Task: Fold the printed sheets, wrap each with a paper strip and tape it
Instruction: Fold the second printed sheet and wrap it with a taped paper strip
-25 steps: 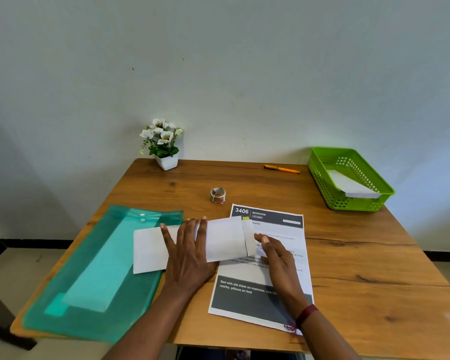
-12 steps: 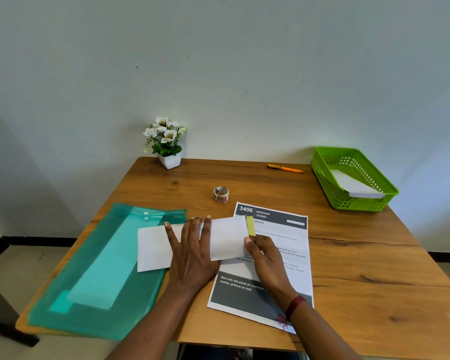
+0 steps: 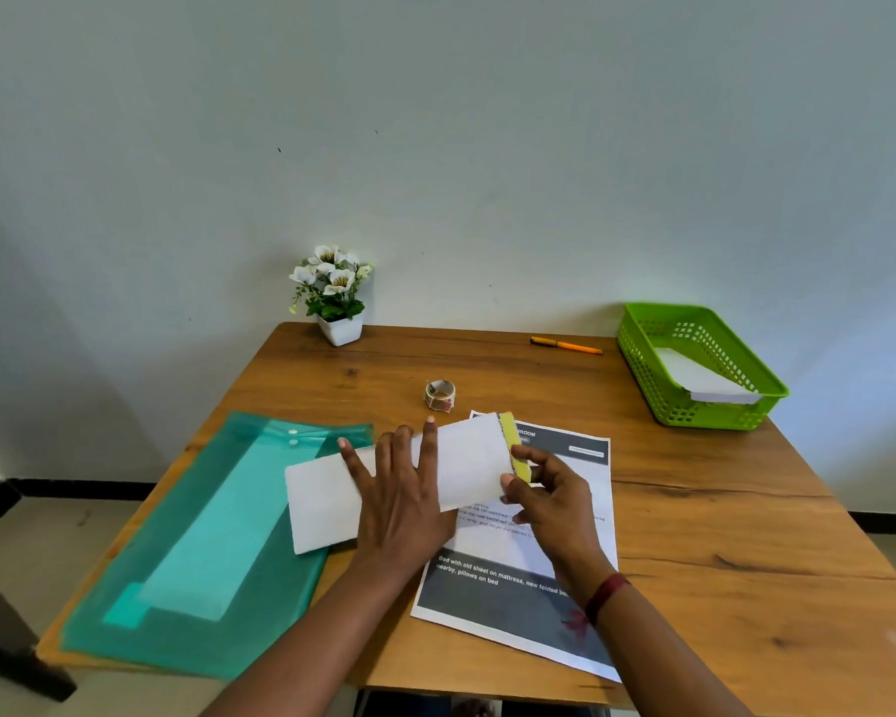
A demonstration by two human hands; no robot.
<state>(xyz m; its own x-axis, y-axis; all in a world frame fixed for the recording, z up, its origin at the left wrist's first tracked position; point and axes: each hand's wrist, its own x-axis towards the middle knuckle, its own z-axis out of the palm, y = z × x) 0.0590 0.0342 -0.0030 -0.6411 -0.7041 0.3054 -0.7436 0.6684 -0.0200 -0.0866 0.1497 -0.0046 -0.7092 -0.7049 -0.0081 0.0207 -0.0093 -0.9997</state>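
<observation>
Head view, smooth folded sheet [image 3: 322,501], yellow strip [image 3: 513,441]

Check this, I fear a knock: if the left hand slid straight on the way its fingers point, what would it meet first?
Likely the small whitish roll of tape, standing just beyond the left hand; alignment is uncertain.

Wooden table [image 3: 694,509] bears folder [image 3: 203,561], printed sheet [image 3: 513,608], tape roll [image 3: 439,395], pen [image 3: 566,345], flowerpot [image 3: 340,328], basket [image 3: 642,375].
</observation>
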